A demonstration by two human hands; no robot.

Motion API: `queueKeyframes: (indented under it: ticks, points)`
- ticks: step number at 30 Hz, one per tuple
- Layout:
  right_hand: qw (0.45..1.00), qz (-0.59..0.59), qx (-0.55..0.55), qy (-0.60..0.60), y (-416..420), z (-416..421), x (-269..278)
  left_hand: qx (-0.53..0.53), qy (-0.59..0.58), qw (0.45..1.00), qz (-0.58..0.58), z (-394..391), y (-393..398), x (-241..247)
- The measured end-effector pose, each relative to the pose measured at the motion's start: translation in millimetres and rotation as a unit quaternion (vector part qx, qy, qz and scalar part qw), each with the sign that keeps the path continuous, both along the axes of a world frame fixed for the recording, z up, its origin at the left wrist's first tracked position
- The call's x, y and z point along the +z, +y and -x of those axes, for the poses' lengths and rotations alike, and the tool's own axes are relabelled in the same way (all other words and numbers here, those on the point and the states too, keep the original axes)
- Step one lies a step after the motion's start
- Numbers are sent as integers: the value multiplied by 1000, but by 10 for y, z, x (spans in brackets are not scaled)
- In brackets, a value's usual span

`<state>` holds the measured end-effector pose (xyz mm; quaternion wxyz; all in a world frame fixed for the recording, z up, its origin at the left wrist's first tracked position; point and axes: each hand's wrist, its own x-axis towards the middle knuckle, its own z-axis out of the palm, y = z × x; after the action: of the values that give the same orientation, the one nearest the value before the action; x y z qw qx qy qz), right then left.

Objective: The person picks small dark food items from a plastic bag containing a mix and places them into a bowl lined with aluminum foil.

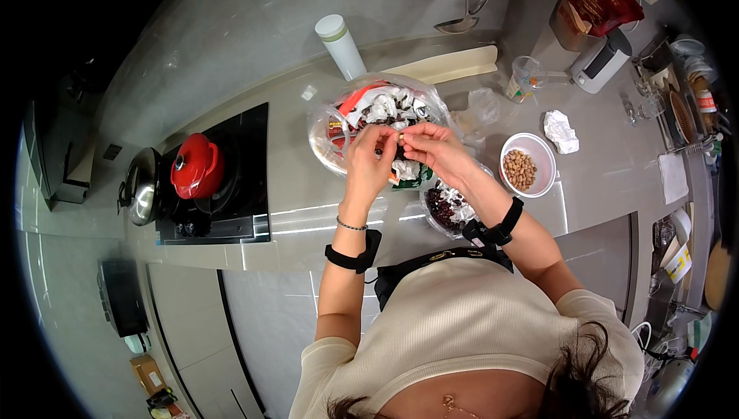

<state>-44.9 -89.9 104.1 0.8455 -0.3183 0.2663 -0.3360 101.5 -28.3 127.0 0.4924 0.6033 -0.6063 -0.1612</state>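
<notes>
My left hand (371, 156) and my right hand (437, 150) meet at the fingertips. Between them they pinch a small pale nut kernel (401, 136). Both are over a clear plastic bag (323, 130) heaped with crumpled white tissue (384, 108), dark shell pieces and coloured wrappers. Under my right forearm, and partly hidden by it, is a plastic-lined container (428, 219) of dark red-brown pieces and white scraps. To its right a white bowl (551, 173) holds many light brown nut kernels (519, 170).
A crumpled tissue (560, 132), a clear plastic cup (524, 78) and an electric kettle (601, 64) stand right. Behind the bag is a white tumbler (340, 46). On the left, a red lidded pot (197, 166) sits on the black cooktop (248, 153) beside a metal-lidded pan (142, 188).
</notes>
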Motion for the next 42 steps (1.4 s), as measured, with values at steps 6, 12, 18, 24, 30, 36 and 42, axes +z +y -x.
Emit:
queueKeyframes:
  ticks: [6,12,18,24,30,36,42]
  points:
    - [999,40,-9,0,8,-4,-7,32,3,999,6,3,-22,-57]
    - [992,108,-40,44,16,-27,-13,27,31,999,-12,-10,-22,-57]
    - [973,198,-80,91,11,-65,-97,9,54,995,-82,-17,3,-80]
    - [964,235,-89,85,1,-74,-127,-22,125,986,-108,-47,-18,-121]
    - [969,222,-83,72,4,-69,-81,-29,166,980,-104,-41,-22,-132]
    - [965,236,-76,80,7,-54,-62,-52,207,970,-115,-72,-12,-76]
    - [966,238,-68,72,9,-56,-61,-27,230,965,-126,-28,9,9]
